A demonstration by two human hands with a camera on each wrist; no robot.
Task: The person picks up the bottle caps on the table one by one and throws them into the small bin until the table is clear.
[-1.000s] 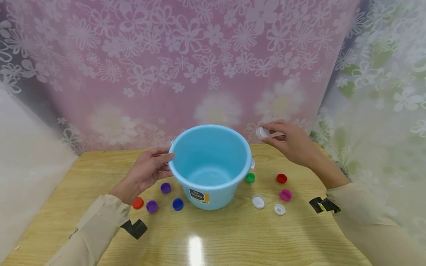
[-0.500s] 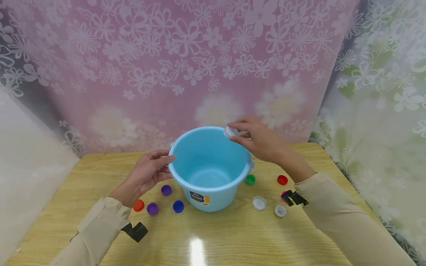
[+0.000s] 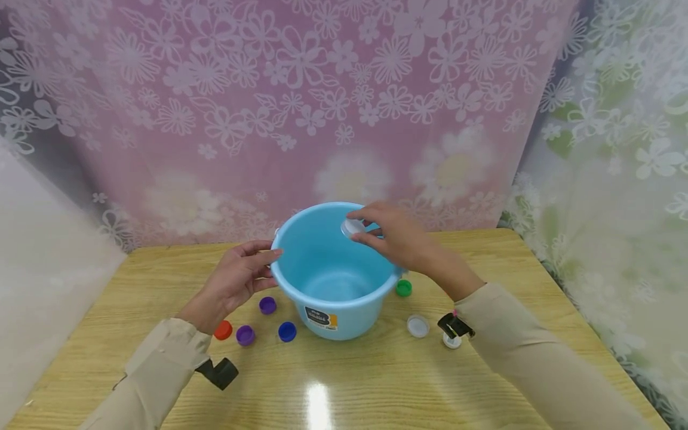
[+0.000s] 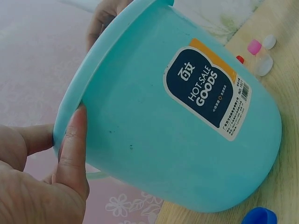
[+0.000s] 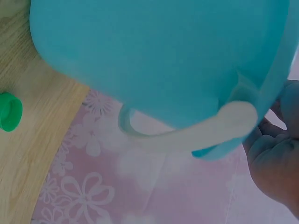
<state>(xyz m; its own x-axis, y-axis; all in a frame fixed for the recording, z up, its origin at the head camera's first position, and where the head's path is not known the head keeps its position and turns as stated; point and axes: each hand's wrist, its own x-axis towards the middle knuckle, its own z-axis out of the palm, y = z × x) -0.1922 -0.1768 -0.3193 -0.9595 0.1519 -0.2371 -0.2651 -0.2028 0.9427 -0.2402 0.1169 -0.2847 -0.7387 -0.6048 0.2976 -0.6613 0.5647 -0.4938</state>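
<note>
A light blue bucket [image 3: 352, 318] stands on the wooden table, its mouth tilted toward the head camera. My left hand [image 3: 239, 278] grips the bucket's left rim, thumb on the inside edge in the head view; the left wrist view shows fingers [image 4: 74, 149] against the outer wall. Over the far right part of the bucket's mouth, my right hand [image 3: 400, 236] pinches a white bottle cap [image 3: 352, 227] between thumb and fingertips. The right wrist view shows the bucket's white handle [image 5: 201, 133] and part of the right hand beyond the rim; the cap is hidden there.
Left of the bucket lie two purple caps [image 3: 245, 335], an orange-red cap [image 3: 223, 329] and a blue cap [image 3: 287, 331]. To its right are a green cap [image 3: 404, 288], a clear-rimmed white lid [image 3: 417, 326], a white cap [image 3: 451, 342], plus pink [image 4: 254, 46] and red [image 4: 240, 59] caps.
My right hand has carried the white cap leftward from beside the bucket to over its mouth. The right sleeve now covers the red and pink caps in the head view. My left hand stays put.
</note>
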